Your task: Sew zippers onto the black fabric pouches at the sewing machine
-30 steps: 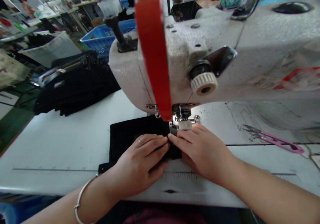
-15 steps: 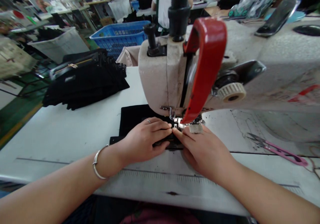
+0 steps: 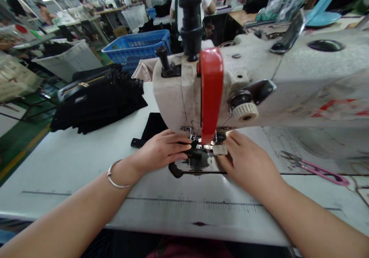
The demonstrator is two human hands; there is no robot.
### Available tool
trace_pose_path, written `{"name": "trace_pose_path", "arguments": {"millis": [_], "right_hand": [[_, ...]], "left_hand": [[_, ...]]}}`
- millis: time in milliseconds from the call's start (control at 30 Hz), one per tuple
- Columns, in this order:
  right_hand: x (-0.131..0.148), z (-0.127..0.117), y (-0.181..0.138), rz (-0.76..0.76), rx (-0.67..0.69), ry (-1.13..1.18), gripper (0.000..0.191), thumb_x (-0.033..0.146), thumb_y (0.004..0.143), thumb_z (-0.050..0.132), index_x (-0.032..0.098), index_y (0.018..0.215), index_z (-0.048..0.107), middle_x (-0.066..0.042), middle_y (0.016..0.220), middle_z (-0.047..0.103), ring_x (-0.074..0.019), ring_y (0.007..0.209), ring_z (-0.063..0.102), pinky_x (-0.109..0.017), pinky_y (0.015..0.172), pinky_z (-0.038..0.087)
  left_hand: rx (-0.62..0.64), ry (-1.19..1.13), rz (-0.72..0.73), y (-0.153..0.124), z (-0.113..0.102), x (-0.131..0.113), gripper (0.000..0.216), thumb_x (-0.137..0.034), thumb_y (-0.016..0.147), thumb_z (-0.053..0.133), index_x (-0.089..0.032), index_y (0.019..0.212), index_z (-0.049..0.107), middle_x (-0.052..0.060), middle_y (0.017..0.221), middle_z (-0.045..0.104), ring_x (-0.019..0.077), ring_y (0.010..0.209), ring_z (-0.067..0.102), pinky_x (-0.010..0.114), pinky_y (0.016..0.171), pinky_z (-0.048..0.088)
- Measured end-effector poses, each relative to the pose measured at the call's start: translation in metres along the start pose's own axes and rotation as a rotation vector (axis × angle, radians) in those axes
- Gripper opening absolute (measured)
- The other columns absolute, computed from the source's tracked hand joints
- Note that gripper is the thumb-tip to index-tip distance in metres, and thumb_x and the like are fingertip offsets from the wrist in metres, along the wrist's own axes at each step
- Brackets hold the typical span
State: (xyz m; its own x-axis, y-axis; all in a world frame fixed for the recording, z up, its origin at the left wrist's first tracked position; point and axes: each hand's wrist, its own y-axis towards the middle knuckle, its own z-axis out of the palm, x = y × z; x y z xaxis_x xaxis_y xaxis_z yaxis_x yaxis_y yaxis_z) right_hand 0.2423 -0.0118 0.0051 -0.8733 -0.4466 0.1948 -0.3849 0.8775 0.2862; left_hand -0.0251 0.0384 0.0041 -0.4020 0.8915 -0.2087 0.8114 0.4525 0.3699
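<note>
My left hand (image 3: 164, 150) lies over a black fabric piece (image 3: 155, 125), its fingers stretched out and slightly apart toward the needle area. A narrow black folded strip (image 3: 137, 143) of the piece sticks out left of the hand. The strip's other end (image 3: 196, 153) rests on the metal plate by the presser foot (image 3: 202, 145). On the right of the foot, my right hand (image 3: 245, 158) is closed, fingers curled beside a pale block (image 3: 220, 150). Its fingertips are partly hidden behind machine parts. The sewing machine head (image 3: 173, 96) with a red guard (image 3: 211, 92) stands above.
Pink-handled thread snips (image 3: 319, 170) lie at the right. A stack of black fabric pieces (image 3: 98, 100) is on the table (image 3: 86, 162) at the left. Beyond it stands a blue basket (image 3: 138, 44). A person (image 3: 206, 4) sits behind the machine.
My right hand has drawn away from the fabric to the right side of the presser foot. The black fabric has turned, and my left hand sits slightly further left. The view has shifted right.
</note>
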Motion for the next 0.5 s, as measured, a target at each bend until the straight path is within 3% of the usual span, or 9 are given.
{"name": "trace_pose_path", "arguments": {"millis": [233, 500], "right_hand": [[-0.011, -0.002, 0.007, -0.006, 0.044, -0.088, 0.025, 0.026, 0.097, 0.044, 0.016, 0.081, 0.060, -0.010, 0.088, 0.060, -0.0246, 0.087, 0.055, -0.037, 0.078, 0.041], [-0.010, -0.001, 0.006, -0.123, 0.020, 0.017, 0.032, 0.032, 0.097, 0.049, 0.017, 0.071, 0.062, -0.006, 0.076, 0.058, -0.0212, 0.081, 0.051, -0.035, 0.075, 0.036]], "left_hand": [[-0.033, -0.110, -0.067, -0.006, 0.001, -0.003, 0.023, -0.015, 0.093, 0.059, -0.018, 0.115, 0.065, 0.005, 0.115, 0.070, 0.0148, 0.109, 0.064, 0.033, 0.099, 0.052], [-0.043, -0.192, -0.179, -0.003, 0.003, 0.001, 0.018, -0.017, 0.093, 0.057, -0.020, 0.107, 0.068, 0.006, 0.107, 0.072, 0.0176, 0.104, 0.067, 0.037, 0.096, 0.054]]}}
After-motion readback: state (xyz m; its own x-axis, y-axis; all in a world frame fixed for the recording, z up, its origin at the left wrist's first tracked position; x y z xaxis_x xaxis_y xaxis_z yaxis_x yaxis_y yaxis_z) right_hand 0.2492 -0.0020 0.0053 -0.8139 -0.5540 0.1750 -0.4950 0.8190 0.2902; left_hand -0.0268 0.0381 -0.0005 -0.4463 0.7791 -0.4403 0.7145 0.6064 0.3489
